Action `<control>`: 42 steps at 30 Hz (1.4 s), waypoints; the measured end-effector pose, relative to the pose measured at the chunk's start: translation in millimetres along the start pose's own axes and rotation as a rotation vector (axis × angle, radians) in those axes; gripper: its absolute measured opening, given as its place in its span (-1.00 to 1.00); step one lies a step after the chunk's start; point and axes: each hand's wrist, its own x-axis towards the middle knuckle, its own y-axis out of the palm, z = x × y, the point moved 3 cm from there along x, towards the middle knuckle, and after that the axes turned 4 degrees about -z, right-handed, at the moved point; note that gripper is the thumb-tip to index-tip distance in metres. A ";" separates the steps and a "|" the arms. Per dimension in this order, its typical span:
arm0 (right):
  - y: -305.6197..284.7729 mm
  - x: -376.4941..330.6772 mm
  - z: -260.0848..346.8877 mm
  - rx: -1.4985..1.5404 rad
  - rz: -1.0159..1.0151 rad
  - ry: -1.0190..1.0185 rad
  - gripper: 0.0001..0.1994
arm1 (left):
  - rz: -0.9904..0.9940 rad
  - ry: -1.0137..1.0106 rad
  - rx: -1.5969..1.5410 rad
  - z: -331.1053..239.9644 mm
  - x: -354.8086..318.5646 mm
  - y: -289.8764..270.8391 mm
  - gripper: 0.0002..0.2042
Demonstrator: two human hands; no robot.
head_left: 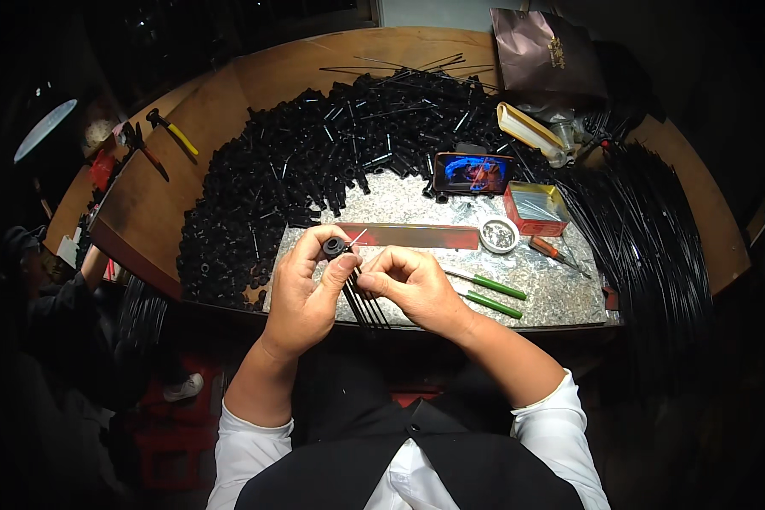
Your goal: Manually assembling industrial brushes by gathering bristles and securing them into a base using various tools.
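Note:
My left hand (300, 302) is closed around a round black plastic hub (335, 246), held above the near edge of the speckled board (561, 293). Several thin black rods (367, 308) hang from the hub toward my lap, like umbrella ribs. A short thin pale wire (359, 237) sticks up beside the hub. Thumb and fingers of my right hand (416, 289) are pinched together against the upper ends of the rods; what lies between the fingertips is hidden. Two green-handled tools (497, 293) lie right of my right hand, their tips partly covered. Behind both hands is a long reddish metal bar (420, 236).
A large heap of black plastic parts (289, 153) fills the back and left. At right are a phone (473, 173), a white dish (499, 235) of small bits, a red tin (535, 210), an orange-handled screwdriver (552, 251) and bundled black rods (646, 229). Another person (59, 297) is at far left.

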 end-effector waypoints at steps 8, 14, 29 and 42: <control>5.5 -10.3 -8.9 0.002 -0.076 0.005 -0.85 | -0.012 0.006 0.011 2.4 -9.8 21.0 -0.84; 4.0 -27.8 13.0 -0.331 -0.028 -0.056 -0.87 | -0.056 0.114 0.213 0.7 -12.7 22.9 -0.85; -95.3 -90.1 -10.9 -1.496 -0.127 -0.144 -0.68 | 0.012 -0.184 -0.258 29.9 -20.7 23.7 -0.92; -105.2 -90.0 -17.4 -1.333 -0.228 -0.152 -0.80 | 0.047 -0.042 -0.258 46.4 -28.7 30.4 -0.92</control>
